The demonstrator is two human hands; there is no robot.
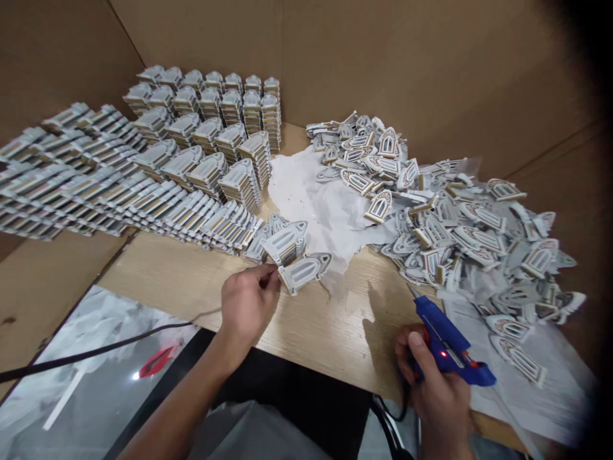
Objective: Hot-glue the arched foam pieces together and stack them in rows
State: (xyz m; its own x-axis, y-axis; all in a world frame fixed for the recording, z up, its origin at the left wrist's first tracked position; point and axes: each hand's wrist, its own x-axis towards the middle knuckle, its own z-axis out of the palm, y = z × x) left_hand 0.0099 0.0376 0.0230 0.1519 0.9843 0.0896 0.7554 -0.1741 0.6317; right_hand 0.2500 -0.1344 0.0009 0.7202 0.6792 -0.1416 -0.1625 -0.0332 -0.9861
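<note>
My left hand (pixel 249 303) pinches the lower end of a white arched window-shaped piece (pixel 304 271), which is held tilted just above the wooden table (pixel 330 338). Right behind it stands a small stack of similar pieces (pixel 286 239). In my right hand (pixel 433 377) is a blue glue gun (pixel 445 342) with a small red light lit; its nozzle points up and left, toward the loose pieces. My right fingers are wrapped round its handle.
Neat stacks of pieces (pixel 208 172) fill the back left. A loose heap (pixel 460 236) covers the right side, with white paper (pixel 306 191) between. Cardboard walls (pixel 407 64) enclose the table. A dark cable (pixel 96 350) crosses at lower left; a red object (pixel 156 362) lies below.
</note>
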